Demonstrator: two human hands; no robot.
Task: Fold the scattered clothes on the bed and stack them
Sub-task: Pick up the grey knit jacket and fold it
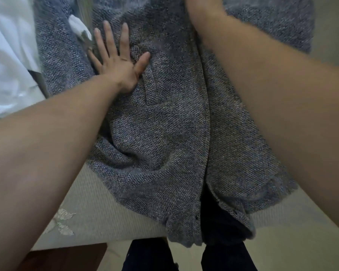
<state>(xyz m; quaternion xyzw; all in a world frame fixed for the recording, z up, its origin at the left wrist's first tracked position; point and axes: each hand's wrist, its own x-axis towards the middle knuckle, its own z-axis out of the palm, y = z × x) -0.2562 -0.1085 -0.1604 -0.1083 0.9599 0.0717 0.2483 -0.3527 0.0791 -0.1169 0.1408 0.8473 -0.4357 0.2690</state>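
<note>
cardigan (164,133) flat on bed (106,208), hem off the edge | left hand (115,63) pressing it, fingers (123,38) spread | right hand (204,8): can't tell | soft, floppy, heavyish knit imo, grab at shoulders

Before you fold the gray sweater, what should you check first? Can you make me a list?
1. Left hand lies flat on the sweater, holding it down: ok.
2. Right hand has a good hold at the top: cannot tell, its fingers are cut off by the picture's edge.
3. Sweater lies fully on the bed: not ok, its bottom end hangs over the edge.
4. Sweater is smooth: not ok, there are creases in its lower left part.
5. White cloth is out of the way: ok, it lies off to the left side.
</note>
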